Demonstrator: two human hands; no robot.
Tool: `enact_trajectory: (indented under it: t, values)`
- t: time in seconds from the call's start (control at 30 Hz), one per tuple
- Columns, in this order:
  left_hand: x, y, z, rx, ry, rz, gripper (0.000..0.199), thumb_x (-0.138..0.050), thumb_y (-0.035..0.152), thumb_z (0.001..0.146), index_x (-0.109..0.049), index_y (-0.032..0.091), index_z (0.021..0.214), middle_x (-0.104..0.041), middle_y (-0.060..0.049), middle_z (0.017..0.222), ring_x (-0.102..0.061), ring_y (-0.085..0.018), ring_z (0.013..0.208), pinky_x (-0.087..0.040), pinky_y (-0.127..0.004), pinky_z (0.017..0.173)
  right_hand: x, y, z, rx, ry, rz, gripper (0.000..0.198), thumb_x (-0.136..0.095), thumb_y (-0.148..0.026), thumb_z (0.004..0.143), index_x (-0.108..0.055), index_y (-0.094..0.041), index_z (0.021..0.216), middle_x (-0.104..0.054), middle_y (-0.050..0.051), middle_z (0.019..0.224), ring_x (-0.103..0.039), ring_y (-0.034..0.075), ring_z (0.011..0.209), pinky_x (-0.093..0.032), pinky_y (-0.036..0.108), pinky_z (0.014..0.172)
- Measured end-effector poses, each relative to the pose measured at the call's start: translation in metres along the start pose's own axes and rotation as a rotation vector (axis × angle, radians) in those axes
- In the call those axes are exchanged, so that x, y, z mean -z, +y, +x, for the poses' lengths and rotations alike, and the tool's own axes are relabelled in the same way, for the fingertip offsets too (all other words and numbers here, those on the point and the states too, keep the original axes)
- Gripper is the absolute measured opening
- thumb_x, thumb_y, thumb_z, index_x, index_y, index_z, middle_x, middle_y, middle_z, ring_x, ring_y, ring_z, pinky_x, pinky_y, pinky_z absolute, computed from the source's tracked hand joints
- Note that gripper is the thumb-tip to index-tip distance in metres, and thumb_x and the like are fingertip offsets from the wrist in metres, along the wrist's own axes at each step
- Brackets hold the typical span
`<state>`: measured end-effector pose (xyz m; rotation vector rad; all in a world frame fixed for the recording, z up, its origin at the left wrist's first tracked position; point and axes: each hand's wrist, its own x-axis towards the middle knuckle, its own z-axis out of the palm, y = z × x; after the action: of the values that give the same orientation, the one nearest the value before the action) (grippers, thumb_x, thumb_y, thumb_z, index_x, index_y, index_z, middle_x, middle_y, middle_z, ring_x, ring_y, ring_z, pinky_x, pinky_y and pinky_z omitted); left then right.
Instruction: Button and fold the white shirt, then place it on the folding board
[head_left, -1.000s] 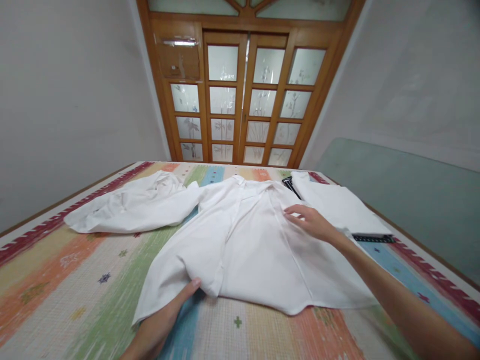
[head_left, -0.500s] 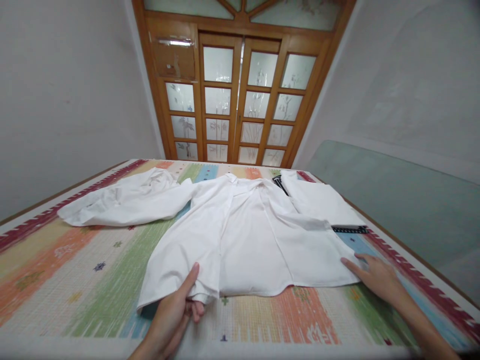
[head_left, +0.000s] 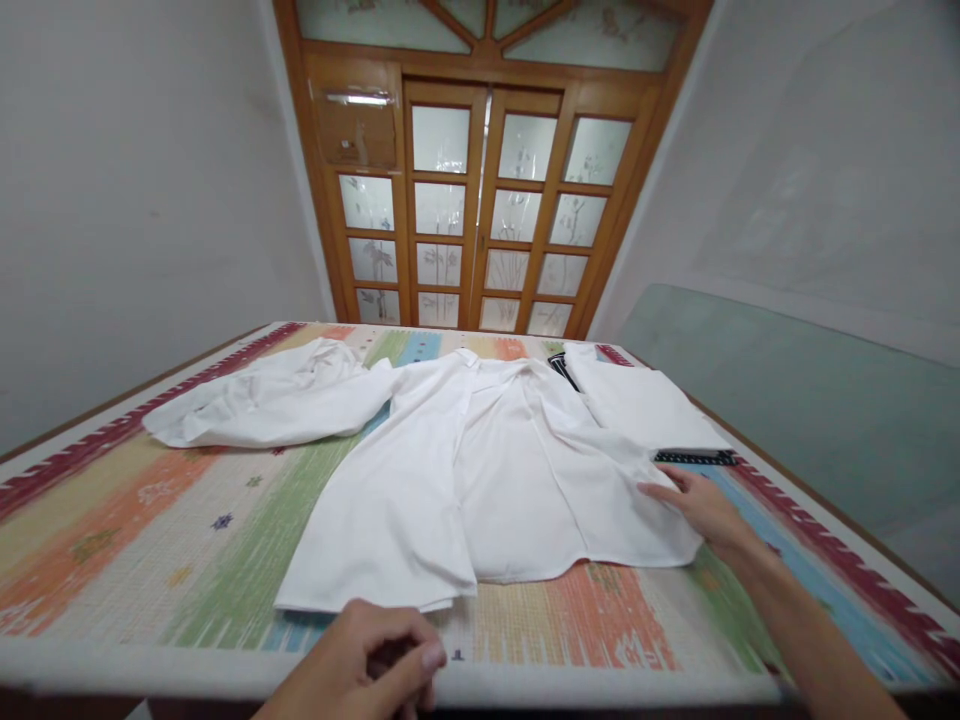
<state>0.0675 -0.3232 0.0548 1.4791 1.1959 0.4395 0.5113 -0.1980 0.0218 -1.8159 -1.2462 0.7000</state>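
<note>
A white shirt (head_left: 517,480) lies spread on the patterned cloth with its front parted and its hem toward me. One long sleeve (head_left: 262,405) stretches out to the left, rumpled. My right hand (head_left: 701,505) is at the shirt's right side edge, its fingers closed on the fabric above the hem corner. Just below the left part of the hem, by the near table edge, my left hand (head_left: 382,660) is loosely curled. Nothing shows in its fingers, and it appears apart from the shirt.
A folded white garment (head_left: 649,405) with black patterned cloth (head_left: 694,458) under it lies at the right. The striped multicoloured cloth (head_left: 247,530) covers the table. A pale green panel (head_left: 810,390) stands along the right wall. Wooden doors with glass panes (head_left: 480,200) are beyond the table.
My left hand has let go of the shirt's left front and drawn back toward me; that front now lies flatter. My right hand has moved up and left along the side edge.
</note>
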Motion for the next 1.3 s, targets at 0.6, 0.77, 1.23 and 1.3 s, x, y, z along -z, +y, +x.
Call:
enact_trajectory:
  t: [0.6, 0.77, 1.23, 1.3]
  values:
    - [0.099, 0.016, 0.130, -0.300, 0.095, 0.741, 0.029, -0.058, 0.036, 0.081, -0.069, 0.023, 0.105, -0.075, -0.007, 0.095, -0.068, -0.026, 0.092, -0.045, -0.032, 0.085, -0.164, -0.136, -0.066, 1.098, -0.814, -0.125, 0.059, -0.051, -0.002, 0.065, -0.060, -0.018, 0.121, -0.067, 0.008, 0.111, -0.061, 0.018, 0.099, -0.048, 0.032, 0.088]
    - [0.097, 0.035, 0.164, -0.351, 0.201, 0.651, 0.037, -0.043, 0.044, 0.092, -0.068, 0.019, 0.103, -0.075, -0.007, 0.088, -0.068, -0.021, 0.078, -0.044, -0.028, 0.075, -0.190, -0.103, -0.090, 1.129, -0.973, -0.316, 0.062, -0.053, -0.001, 0.067, -0.054, -0.014, 0.127, -0.064, 0.009, 0.102, -0.059, 0.019, 0.095, -0.048, 0.031, 0.084]
    - [0.015, 0.053, 0.290, -0.388, 0.323, 0.428, 0.018, -0.065, 0.033, 0.077, -0.069, 0.015, 0.075, -0.069, -0.004, 0.073, -0.061, -0.018, 0.068, -0.041, -0.027, 0.063, -0.121, -0.059, -0.115, 1.125, -0.554, -0.544, 0.082, -0.047, 0.004, 0.063, -0.042, -0.021, 0.141, -0.049, 0.009, 0.143, -0.042, 0.026, 0.126, -0.042, 0.042, 0.103]
    - [0.019, 0.047, 0.292, -0.443, 0.344, 0.350, 0.013, -0.065, 0.028, 0.076, -0.069, 0.016, 0.077, -0.067, -0.001, 0.069, -0.058, -0.015, 0.065, -0.042, -0.026, 0.063, -0.104, -0.041, -0.109, 1.077, -0.410, -0.579, 0.076, -0.045, 0.003, 0.066, -0.046, -0.021, 0.137, -0.053, 0.010, 0.140, -0.044, 0.026, 0.125, -0.043, 0.044, 0.103]
